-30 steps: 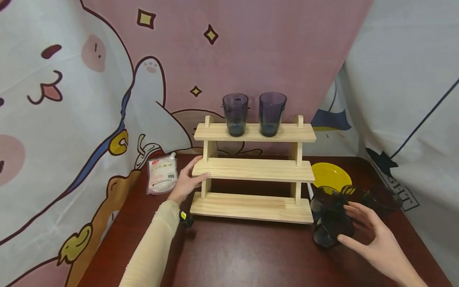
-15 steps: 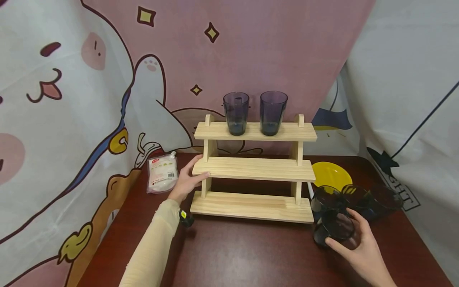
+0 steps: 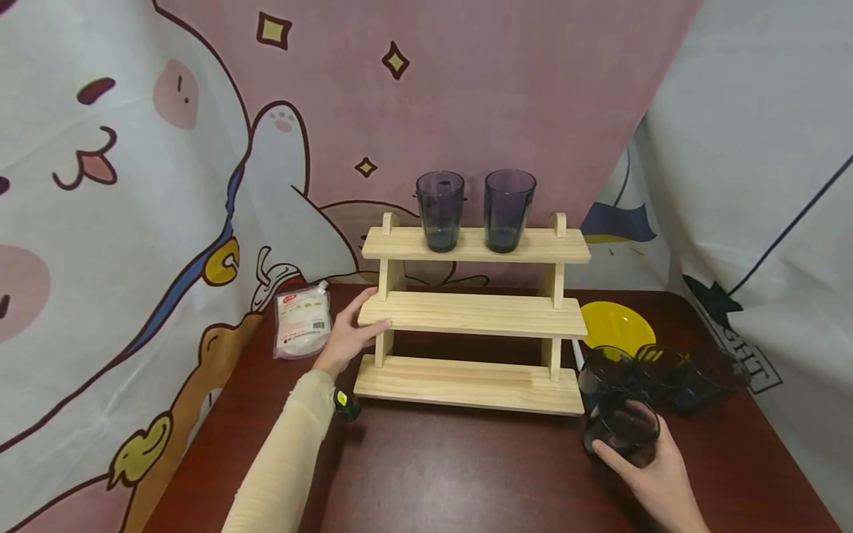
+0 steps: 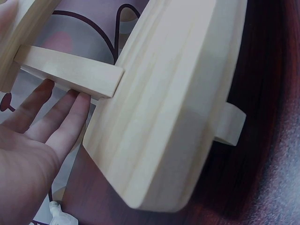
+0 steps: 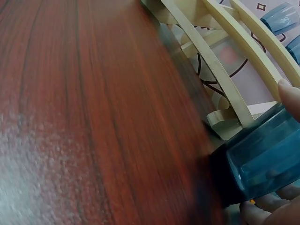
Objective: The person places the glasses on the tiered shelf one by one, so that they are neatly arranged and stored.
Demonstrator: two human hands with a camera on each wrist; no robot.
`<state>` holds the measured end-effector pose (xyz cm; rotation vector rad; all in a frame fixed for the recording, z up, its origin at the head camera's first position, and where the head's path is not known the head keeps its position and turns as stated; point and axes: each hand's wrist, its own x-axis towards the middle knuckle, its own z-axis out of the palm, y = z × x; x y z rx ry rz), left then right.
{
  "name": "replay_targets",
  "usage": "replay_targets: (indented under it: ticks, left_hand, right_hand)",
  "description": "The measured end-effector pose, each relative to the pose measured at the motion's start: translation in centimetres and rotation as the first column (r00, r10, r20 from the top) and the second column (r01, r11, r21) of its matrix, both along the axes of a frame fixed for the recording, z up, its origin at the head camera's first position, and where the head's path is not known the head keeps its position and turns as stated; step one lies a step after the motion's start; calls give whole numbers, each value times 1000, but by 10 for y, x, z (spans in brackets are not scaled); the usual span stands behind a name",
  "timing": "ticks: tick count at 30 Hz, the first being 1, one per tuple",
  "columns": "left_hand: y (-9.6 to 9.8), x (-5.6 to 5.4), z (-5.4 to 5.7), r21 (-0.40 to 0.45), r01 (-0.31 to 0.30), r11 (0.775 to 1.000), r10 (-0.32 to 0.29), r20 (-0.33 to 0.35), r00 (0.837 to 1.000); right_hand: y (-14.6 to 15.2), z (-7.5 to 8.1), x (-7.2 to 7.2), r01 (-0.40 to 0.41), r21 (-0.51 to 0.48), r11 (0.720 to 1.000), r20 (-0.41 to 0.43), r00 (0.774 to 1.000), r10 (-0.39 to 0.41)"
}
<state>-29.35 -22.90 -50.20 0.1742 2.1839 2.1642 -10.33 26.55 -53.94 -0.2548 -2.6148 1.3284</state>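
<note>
A three-tier wooden shelf (image 3: 466,311) stands in the middle of the head view. My left hand (image 3: 343,342) grips its left end at the middle board, thumb in front; in the left wrist view the fingertips (image 4: 79,105) press against an upright. At the lower right, my right hand (image 3: 660,474) holds a dark tinted drinking glass (image 3: 616,426), thumb on the near side. The right wrist view shows this glass (image 5: 267,154) bluish, base close over the table, fingers partly hidden behind it. Two purple-blue glasses, a left one (image 3: 440,215) and a right one (image 3: 509,215), stand on the top board.
Several more dark glasses (image 3: 709,377) stand just behind the held one. A yellow plate (image 3: 616,326) lies behind them. A clear-wrapped white pouch (image 3: 302,322) lies left of the shelf on the dark red table (image 3: 466,474). Printed cloth (image 3: 533,89) hangs behind.
My right hand has moved left and toward me around the front glass, its thumb now against the near side. The left hand stays on the shelf.
</note>
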Motion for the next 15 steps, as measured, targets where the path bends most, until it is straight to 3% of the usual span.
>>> replay_targets:
  ticks: [6, 15]
  left_hand:
    - [0, 1, 1, -4, -5, 1000, 5, 1, 1000]
    - [0, -1, -2, -7, -11, 1000, 11, -3, 1000]
  right_hand:
    - [-3, 0, 0, 34, -66, 997, 26, 999, -33]
    - [-8, 2, 7, 159, -138, 978, 113, 983, -144]
